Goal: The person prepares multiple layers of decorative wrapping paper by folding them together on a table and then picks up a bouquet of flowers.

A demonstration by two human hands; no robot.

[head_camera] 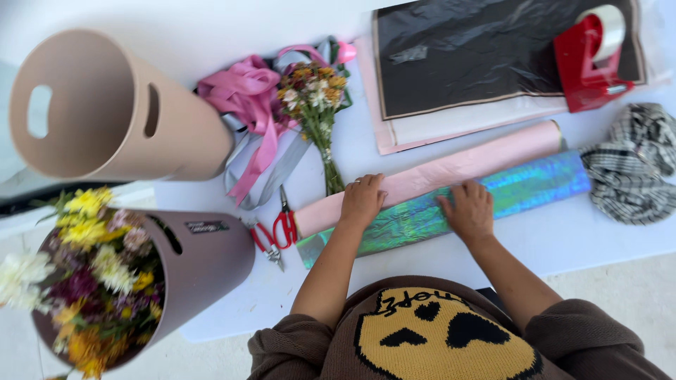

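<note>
1. Left hand (362, 200) lay flat, fingers together, on the iridescent foil roll (451, 207); right hand (468, 210) likewise, fingers slightly spread.
2. Roll lay on counter (598, 232), touching pink paper roll (436, 172).
3. Foil not unrolled; small bouquet (315, 95) unwrapped; scissors (284, 222) untouched.

A brown knitted sweater (436, 338) is worn, its sleeves pushed up above the elbows. A large yellow patch with black heart-shaped eyes and black lettering is seen on the front. A ring is worn on the left hand (362, 199).
</note>
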